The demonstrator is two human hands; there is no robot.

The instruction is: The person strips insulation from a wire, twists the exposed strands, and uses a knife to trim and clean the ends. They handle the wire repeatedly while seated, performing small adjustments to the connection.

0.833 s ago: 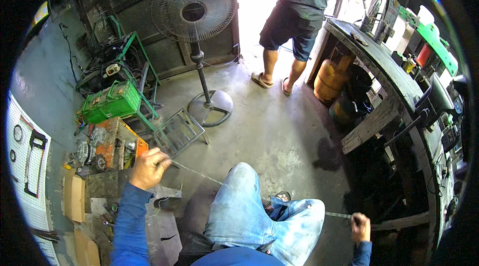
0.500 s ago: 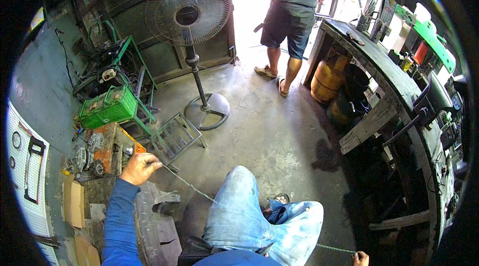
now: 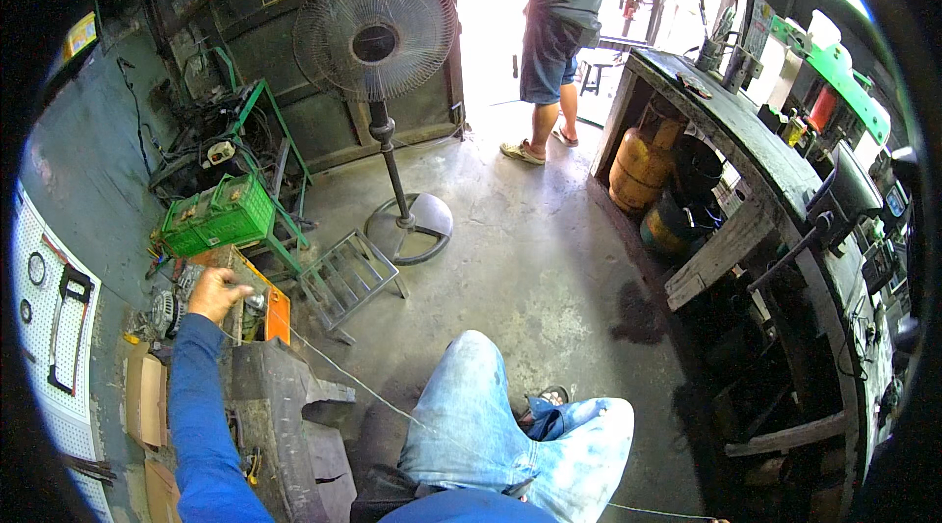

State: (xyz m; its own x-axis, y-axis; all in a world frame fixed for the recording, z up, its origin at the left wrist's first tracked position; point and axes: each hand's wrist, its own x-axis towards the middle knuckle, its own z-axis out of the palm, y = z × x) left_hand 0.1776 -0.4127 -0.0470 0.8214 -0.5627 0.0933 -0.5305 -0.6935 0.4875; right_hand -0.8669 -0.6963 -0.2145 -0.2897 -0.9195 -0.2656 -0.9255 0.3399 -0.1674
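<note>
A thin, pale greenish cord point(image 3: 345, 371) runs slantwise from the left, over my jeans point(image 3: 461, 395) and out low on the right. At its left end my left hand point(image 3: 218, 295) is closed in a pinch on the cord, raised above a cluttered low bench beside an orange-edged box point(image 3: 278, 315). Only a sliver of my right hand point(image 3: 721, 521) shows at the bottom edge, where the cord runs up to its fingertips; most of that hand is cut off.
A standing fan point(image 3: 375, 42) and a low metal rack point(image 3: 350, 273) stand ahead. A green crate point(image 3: 218, 214) sits at left. Along the right runs a workbench point(image 3: 756, 116), with a rusty gas cylinder point(image 3: 636, 170) beneath. Another person point(image 3: 559, 42) stands in the bright doorway.
My left hand has moved left and slightly up, drawing the cord further that way. My right hand has slipped almost out of view below. The person in the doorway has turned and stepped.
</note>
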